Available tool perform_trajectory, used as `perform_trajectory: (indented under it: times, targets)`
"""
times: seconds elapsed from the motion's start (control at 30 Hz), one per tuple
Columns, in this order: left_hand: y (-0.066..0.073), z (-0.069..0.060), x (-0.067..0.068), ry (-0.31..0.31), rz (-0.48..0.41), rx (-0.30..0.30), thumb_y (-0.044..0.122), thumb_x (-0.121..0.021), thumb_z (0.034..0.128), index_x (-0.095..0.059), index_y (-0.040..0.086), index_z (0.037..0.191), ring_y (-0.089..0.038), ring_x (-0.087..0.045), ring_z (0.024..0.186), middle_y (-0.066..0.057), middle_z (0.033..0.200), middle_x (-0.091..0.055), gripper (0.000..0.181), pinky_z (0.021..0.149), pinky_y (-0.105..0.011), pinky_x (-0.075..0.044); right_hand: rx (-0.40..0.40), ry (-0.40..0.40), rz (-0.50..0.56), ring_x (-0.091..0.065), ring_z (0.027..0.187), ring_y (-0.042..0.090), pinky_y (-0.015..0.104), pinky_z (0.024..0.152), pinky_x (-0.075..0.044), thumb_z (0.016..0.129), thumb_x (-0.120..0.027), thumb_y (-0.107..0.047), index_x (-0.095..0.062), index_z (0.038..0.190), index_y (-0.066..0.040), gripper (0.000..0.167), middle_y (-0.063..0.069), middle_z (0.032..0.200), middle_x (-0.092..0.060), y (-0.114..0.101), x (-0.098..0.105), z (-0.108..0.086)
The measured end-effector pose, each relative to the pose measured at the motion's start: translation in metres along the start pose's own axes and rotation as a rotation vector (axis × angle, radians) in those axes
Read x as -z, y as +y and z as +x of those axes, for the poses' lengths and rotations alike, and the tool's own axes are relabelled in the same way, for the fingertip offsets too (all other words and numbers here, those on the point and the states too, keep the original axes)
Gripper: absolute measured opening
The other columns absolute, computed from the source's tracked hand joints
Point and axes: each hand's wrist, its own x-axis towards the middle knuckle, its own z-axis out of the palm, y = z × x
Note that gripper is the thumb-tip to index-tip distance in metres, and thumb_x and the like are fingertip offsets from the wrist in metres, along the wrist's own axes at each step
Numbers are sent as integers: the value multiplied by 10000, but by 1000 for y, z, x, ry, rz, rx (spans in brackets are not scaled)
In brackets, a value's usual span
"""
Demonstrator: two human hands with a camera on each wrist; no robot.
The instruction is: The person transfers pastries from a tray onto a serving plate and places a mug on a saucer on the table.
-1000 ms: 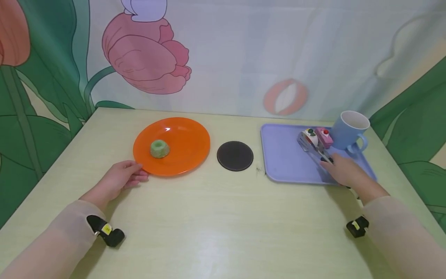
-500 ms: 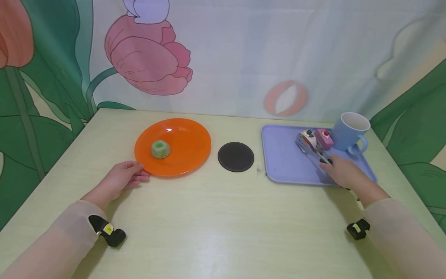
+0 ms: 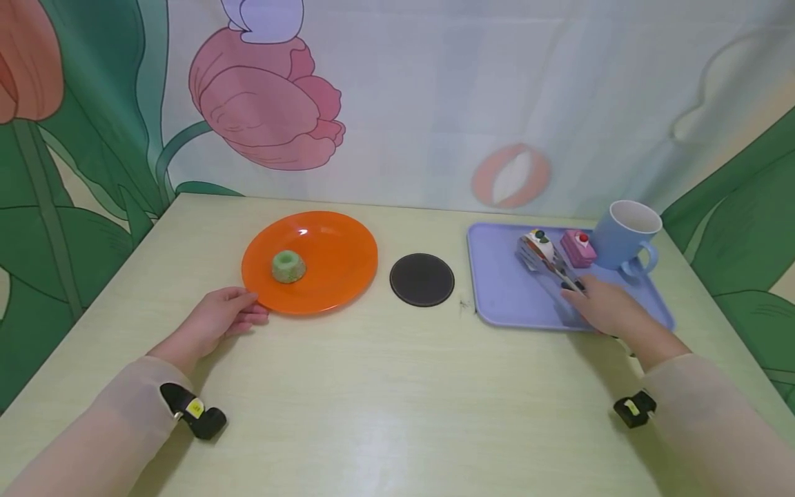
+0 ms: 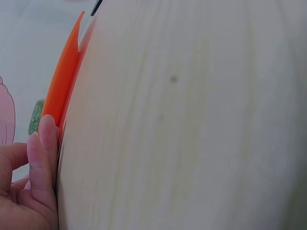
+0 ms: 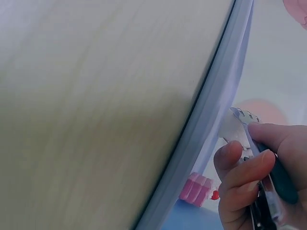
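White cake (image 3: pixel 539 243) sits between tips of tongs (image 3: pixel 562 275) above or on tray (image 3: pixel 509 297), forward-left of the nearer right hand (image 3: pixel 605 301) gripping them lengthwise toward it; left hand (image 3: pixel 223 314) pinches plate (image 3: pixel 329 262) rim.

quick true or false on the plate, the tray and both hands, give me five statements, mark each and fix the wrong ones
1. The right hand holds metal tongs. True.
2. The left hand touches the rim of the orange plate. True.
3. The black disc lies between the orange plate and the purple tray. True.
4. The green cake sits on the purple tray. False: the green cake sits on the orange plate.
5. The blue mug lies on its side. False: the blue mug stands upright.
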Motion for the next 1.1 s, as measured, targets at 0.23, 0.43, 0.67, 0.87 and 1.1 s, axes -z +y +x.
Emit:
perform_trajectory:
  times: [0.23, 0.43, 0.67, 0.87, 1.1]
  targets:
    - [1, 0, -2, 8, 12, 10, 332, -397, 1006, -399, -6, 1340, -65, -649, 857, -45, 979, -648, 475, 749, -174, -497, 30, 37, -32, -487, 650, 223, 315, 529, -396, 987, -385, -398, -390, 1103, 44, 457, 98, 741, -480, -8, -2, -2]
    - [1, -1, -2, 8, 19, 12, 333, -390, 1007, -394, -7, 1347, -64, -647, 863, -49, 986, -647, 481, 751, -171, -494, 67, 68, -25, -472, 610, 210, 314, 506, -382, 985, -414, -364, -421, 1034, 24, 391, 83, 707, -473, -15, -5, -4]
    - [1, -2, -1, 8, -6, 17, 340, -408, 1001, -393, -9, 1349, -55, -650, 852, -23, 951, -656, 493, 749, -163, -492, 87, 64, -35, -472, 620, 216, 315, 519, -372, 985, -413, -359, -423, 1033, 15, 377, 82, 707, -462, -22, -8, -5]
    - [-1, -1, -1, 17, -29, 36, 339, -416, 998, -388, -3, 1356, -56, -652, 850, -14, 946, -657, 495, 759, -164, -490, 108, 60, -11, -457, 577, 197, 312, 495, -365, 984, -423, -356, -419, 1000, -9, 348, 69, 684, -459, -31, -11, -9]
    - [0, -5, -1, 9, -66, 26, 340, -421, 996, -352, -21, 1381, -54, -645, 862, -15, 964, -654, 532, 772, -168, -490, 127, 68, -19, -465, 600, 210, 315, 510, -356, 977, -444, -339, -420, 1002, -14, 328, 68, 687, -461, -39, -13, -9]
